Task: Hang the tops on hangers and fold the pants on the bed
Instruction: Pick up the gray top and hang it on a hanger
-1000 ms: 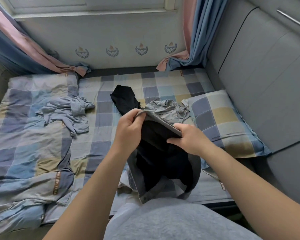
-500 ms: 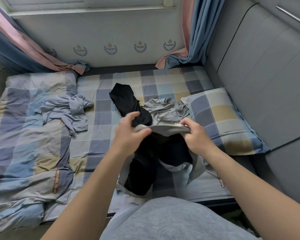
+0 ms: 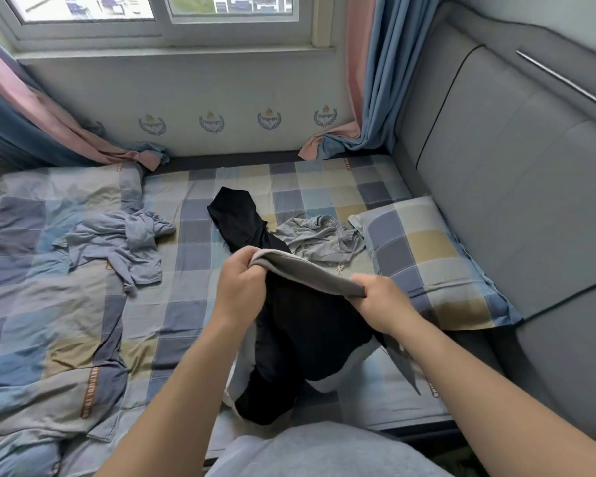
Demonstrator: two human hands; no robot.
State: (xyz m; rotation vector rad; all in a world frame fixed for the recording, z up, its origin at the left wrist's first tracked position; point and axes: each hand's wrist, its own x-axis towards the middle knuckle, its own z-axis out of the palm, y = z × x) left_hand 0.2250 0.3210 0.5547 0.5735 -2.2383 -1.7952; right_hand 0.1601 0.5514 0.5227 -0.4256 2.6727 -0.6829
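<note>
Pants (image 3: 310, 332), black with a grey waistband (image 3: 307, 270), hang in the air just above the near side of the bed (image 3: 193, 304). One dark leg trails away across the checked sheet and the rest bunches down toward the person's lap. The left hand (image 3: 241, 287) has its fingers curled round one end of the waistband, and the right hand (image 3: 382, 301) pinches the other end, so the band is stretched between them.

The main risk looks like the twist in the cloth. If the legs are not shaken straight before being laid down, the fold will likely come out lumpy. The trailing leg could also drag the grey garment (image 3: 317, 235), which lies touching it, out of place. No hangers are in view (a problem for the tops later).

A crumpled blue-grey top (image 3: 117, 242) lies well apart to the left, on the edge of the duvet (image 3: 49, 321). A checked pillow (image 3: 427, 263) sits to the right.

A row of wreath emblems (image 3: 211, 122) on the wall carries small lettering, too fine to read. A tan strip (image 3: 89, 390) on the duvet bears capital letters that I cannot make out.
</note>
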